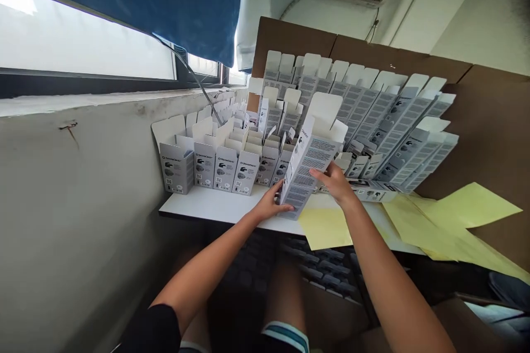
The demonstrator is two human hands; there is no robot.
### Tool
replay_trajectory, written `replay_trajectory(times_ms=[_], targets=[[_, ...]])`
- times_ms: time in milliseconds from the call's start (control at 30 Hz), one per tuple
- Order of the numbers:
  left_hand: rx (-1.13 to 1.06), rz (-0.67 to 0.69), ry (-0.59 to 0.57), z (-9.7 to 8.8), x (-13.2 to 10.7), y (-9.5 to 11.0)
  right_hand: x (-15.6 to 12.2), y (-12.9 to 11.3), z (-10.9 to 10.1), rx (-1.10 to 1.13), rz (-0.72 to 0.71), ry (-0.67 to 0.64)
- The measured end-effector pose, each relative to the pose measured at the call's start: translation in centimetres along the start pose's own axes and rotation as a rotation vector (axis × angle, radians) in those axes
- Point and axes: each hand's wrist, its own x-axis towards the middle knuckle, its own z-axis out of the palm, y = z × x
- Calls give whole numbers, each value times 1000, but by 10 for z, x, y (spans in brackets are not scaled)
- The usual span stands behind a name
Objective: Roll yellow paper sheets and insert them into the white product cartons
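Note:
A tall printed carton [311,160] with its top flaps up is held at a tilt over the front of the white table [215,209]. My left hand [271,203] grips its lower left side, thumb across the front. Higher up, my right hand [334,181] is closed on its right edge. Left of it stand several shorter grey cartons [226,168] with raised flaps, in rows. Behind it, more tall open-topped cartons [356,88] lean in ranks. What is inside the held carton cannot be seen.
Yellow sheets [451,220] lie along the table's right side, one more sheet [325,229] overhanging the front edge. A brown cardboard panel [488,138] stands behind the cartons. At left are a wall [74,187] and a window. Dark items show below the table.

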Motion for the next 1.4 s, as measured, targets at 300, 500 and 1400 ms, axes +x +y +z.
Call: replay_trajectory(times_ms=[300,500,1400], targets=[[75,32,7,-1,-2,-1,-19,22,8,11,-138,88],[124,31,24,-1,-3,0,-72,21,-19,-143,-110,187],[2,-157,174,50,-162,51,-344,15,49,-449,-31,666]])
